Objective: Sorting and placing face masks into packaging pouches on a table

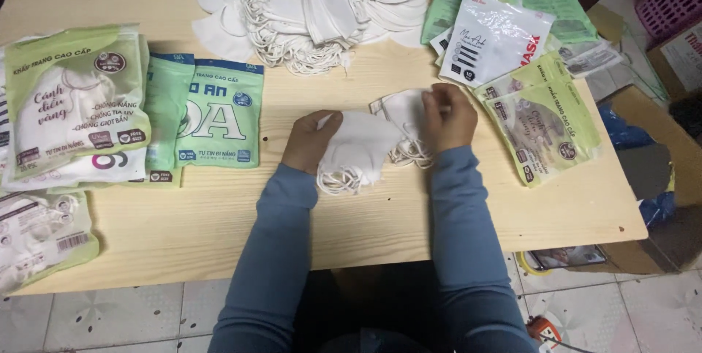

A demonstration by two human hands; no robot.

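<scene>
Left hand [311, 141] fingers tucked under white masks [358, 149], grip unclear, right hand [447, 115] pinching second stack [404, 113] (fingertips partly hidden)

On the table [219, 214], the loose mask heap [314, 9] lies behind the hands; filled packets [73, 104] lie left, empty pouches [545, 122] right, a small mask stack [365, 148] between.
</scene>
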